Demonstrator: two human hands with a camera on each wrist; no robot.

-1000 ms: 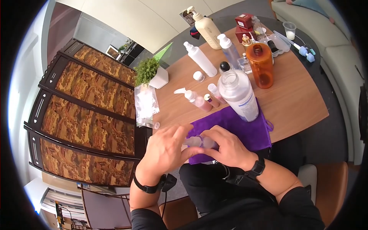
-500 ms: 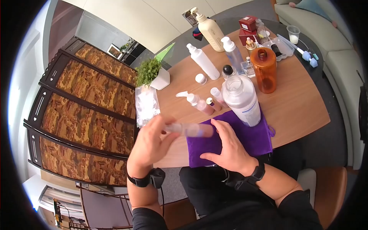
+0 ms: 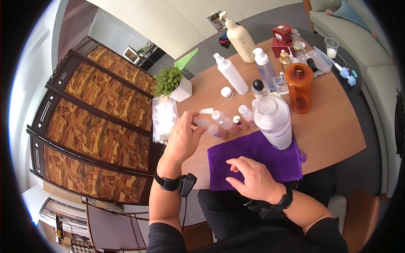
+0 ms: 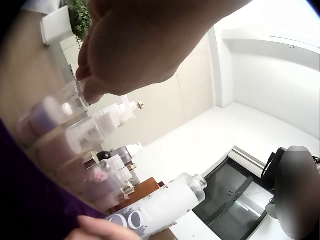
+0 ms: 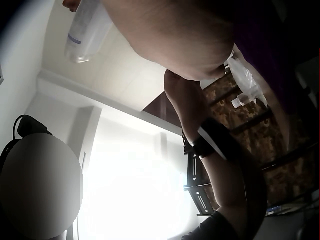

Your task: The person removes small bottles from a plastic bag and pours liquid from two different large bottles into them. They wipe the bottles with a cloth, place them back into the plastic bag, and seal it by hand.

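Observation:
My left hand (image 3: 182, 139) pinches the clear top of a small spray-size bottle with pink liquid (image 3: 216, 131), close over the table's left part. In the left wrist view that bottle (image 4: 41, 120) looks blurred, with fingertips at its clear cap. Just right of it is a pink pump bottle (image 3: 225, 120), then a small gold-topped bottle (image 3: 239, 122) and a pink bottle with a pale cap (image 3: 244, 111). Over the purple cloth (image 3: 223, 158) my right hand (image 3: 255, 180) has loosely bent fingers and holds nothing. A large clear capless bottle (image 3: 276, 126) stands at the cloth's far right.
Behind are an amber bottle (image 3: 300, 90), a white spray bottle (image 3: 232, 74), a cream pump bottle (image 3: 241, 42) and a loose white cap (image 3: 227, 92). At the left lie clear plastic bags (image 3: 164, 118) beside a potted plant (image 3: 182, 90). Red boxes (image 3: 282, 40) stand at the back right.
The left hand has parted from the right and carried the small pink bottle up and leftward to the row of bottles. The right hand has let go and stayed over the cloth.

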